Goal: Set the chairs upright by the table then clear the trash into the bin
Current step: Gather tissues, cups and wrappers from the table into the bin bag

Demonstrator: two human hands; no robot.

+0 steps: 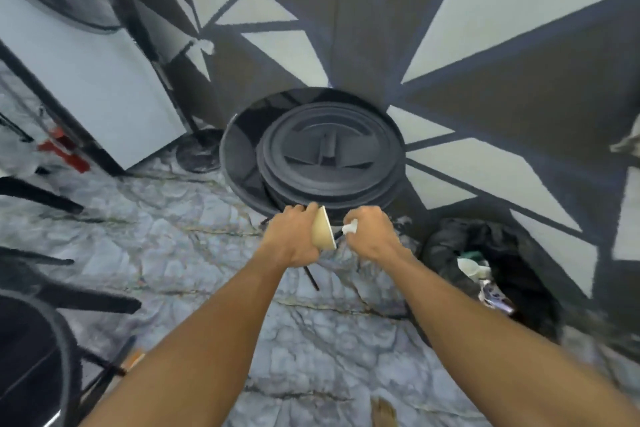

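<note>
just below the middle of the frame both bare arms reach forward and the hands meet close together, nearly touching. the left hand is curled round a paper cup, tan with a white rim, which lies tilted on its side with its mouth turned toward the right of the frame. the right hand is closed in a fist on a white scrap, a crumpled bit that sticks out by the thumb, just beside the cup's rim. directly above the hands stands a round surface with a glossy black top on thin dark legs, and a dark grey round lid with a ridge across its middle lies on it, covering most of the top. the bin sits at the lower right, near the right forearm, lined with a black bag, with pale trash and other bits showing inside. at the lower left edge a dark chair shows only as a curved black shape with bars; whether it is upright cannot be told. the floor is pale and marbled. a grey and white triangle pattern fills the upper frame, a white panel leans at the upper left, and a bare foot shows at the bottom edge.
</note>
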